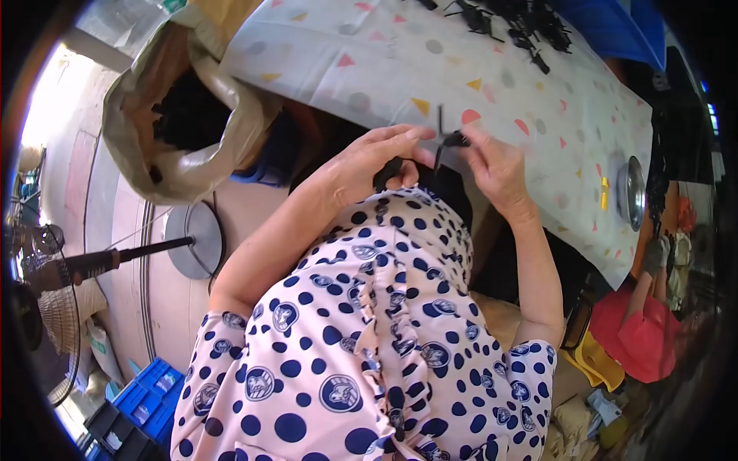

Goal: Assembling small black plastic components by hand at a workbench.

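Observation:
My left hand (380,157) is closed, its lower fingers curled round a dark black piece (389,174) whose shape is partly hidden. Thumb and forefinger of that hand point toward a small black part with thin prongs (455,140). My right hand (496,165) pinches this pronged part in its fingertips; motion blurs it a little, and I cannot tell whether the left fingertips touch it. Both hands are above my lap at the near edge of the table. At the table's far side lies a loose pile of similar black parts (526,31).
A patterned cloth (323,69) covers the table. On its right are a metal bowl (635,194) and a yellow tool (604,194). An open sack (127,131) of black parts stands left; a blue bin (615,31) is far right. A person in red (646,338) is at right.

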### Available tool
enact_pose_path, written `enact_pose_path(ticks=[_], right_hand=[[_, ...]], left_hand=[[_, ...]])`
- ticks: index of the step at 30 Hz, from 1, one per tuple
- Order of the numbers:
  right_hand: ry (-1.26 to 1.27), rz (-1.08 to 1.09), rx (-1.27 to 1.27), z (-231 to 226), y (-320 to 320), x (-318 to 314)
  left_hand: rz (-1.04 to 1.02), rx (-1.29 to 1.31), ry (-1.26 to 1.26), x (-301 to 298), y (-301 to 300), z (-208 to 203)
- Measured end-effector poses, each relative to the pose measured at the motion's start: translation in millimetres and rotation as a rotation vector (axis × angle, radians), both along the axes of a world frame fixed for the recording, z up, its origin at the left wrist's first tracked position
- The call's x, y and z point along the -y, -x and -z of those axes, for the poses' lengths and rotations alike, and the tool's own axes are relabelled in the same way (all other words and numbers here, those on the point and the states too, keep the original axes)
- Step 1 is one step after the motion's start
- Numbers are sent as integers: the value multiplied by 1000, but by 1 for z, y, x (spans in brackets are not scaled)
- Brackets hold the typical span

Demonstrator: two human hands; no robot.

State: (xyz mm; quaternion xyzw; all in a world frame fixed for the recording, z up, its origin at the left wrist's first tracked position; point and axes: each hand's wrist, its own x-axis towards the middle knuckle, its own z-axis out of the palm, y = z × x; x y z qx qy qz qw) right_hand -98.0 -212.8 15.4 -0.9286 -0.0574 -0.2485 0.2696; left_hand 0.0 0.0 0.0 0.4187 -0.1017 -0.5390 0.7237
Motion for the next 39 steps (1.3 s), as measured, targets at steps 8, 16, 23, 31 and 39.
enact_pose_path(ticks=[8,16,23,31,39], right_hand=[[169,-298,31,2,-1,-40],[-418,-33,-327,11,10,-63],[-971,-40,-443,21,15,-82],[-1086,8,-415,32,14,-86],[-1087,-52,-405,46,5,-85]], left_hand=[[128,-246,258,-22,2,12],[-39,-75,66,-15,10,10],[-234,577,-104,-8,22,17],[-273,855,-212,-2,30,12],[-394,1361,-350,0,33,11]])
